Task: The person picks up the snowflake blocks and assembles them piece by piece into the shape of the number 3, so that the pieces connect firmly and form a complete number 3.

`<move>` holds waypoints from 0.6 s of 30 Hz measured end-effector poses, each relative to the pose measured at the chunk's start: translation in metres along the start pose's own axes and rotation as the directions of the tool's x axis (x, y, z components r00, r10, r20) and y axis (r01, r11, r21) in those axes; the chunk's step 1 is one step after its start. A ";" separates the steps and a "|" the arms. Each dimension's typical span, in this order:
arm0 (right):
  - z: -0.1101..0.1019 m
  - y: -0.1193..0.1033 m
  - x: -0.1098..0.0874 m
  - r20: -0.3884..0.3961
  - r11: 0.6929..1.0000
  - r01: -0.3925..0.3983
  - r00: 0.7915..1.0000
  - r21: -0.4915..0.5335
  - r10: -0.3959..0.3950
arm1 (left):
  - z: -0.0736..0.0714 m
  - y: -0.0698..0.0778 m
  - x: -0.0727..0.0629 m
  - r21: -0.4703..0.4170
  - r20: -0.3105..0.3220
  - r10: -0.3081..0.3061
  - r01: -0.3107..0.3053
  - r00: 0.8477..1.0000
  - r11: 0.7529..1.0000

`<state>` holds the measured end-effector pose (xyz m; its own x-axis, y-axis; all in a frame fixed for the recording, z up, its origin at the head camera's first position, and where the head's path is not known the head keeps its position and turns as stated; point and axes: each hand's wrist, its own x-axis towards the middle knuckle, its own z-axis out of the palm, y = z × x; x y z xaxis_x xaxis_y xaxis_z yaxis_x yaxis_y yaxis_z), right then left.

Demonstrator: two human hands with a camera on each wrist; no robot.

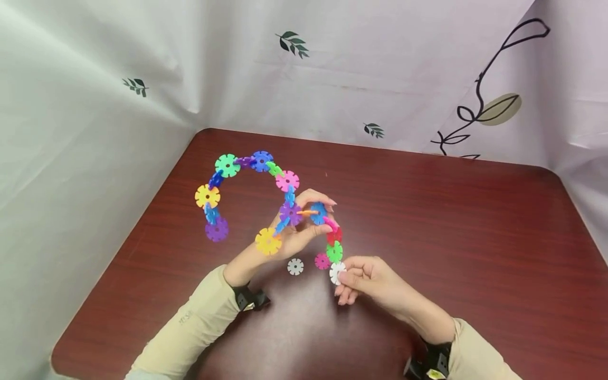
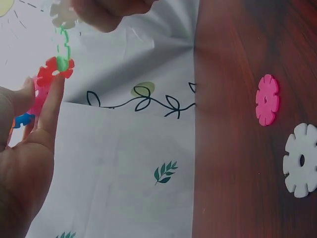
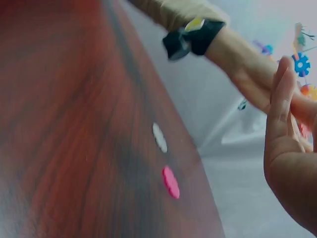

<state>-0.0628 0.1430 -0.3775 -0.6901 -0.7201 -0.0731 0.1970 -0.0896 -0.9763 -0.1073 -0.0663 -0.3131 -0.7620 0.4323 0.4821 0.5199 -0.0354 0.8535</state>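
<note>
A curved chain of colourful notched plastic discs [image 1: 228, 165] is held up above the table. My left hand [image 1: 304, 232] pinches it near a pink disc [image 1: 331, 224] and a red disc [image 1: 335, 236]; the left wrist view shows the thumb and a finger at the red disc [image 2: 49, 72]. Below the red one hangs a green disc [image 1: 334, 252]. At that end my right hand [image 1: 375, 282] pinches a white disc [image 1: 338, 274], which meets the green disc's lower edge. In the right wrist view, my right hand [image 3: 292, 163] hides the white disc.
On the brown table [image 1: 451, 237] lie a loose white disc [image 1: 295, 266] and a loose pink disc [image 1: 322, 261], below the hands. A pale curtain [image 1: 332, 89] with leaf prints hangs behind the table. Both wrists carry black cameras.
</note>
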 end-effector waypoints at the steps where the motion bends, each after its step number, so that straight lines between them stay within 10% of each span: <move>1: 0.001 0.000 -0.001 -0.011 1.000 -0.002 1.000 0.008 0.002 | 0.000 -0.001 0.000 -0.008 -0.006 0.006 -0.006 1.000 1.000; 10: 0.016 0.002 -0.003 -0.052 0.989 -0.009 0.998 0.150 0.017 | 0.005 -0.003 0.001 -0.036 -0.039 0.066 -0.067 0.997 0.997; 18: 0.023 0.008 -0.001 -0.076 0.942 0.141 0.989 0.306 -0.123 | 0.008 -0.011 0.001 -0.036 -0.064 0.107 -0.109 0.992 0.993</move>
<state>-0.0445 0.1268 -0.3809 -0.7601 -0.6491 0.0325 0.3013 -0.3962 -0.8673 -0.1104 -0.0589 -0.3235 -0.7252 0.3673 0.5824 0.5861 -0.1146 0.8021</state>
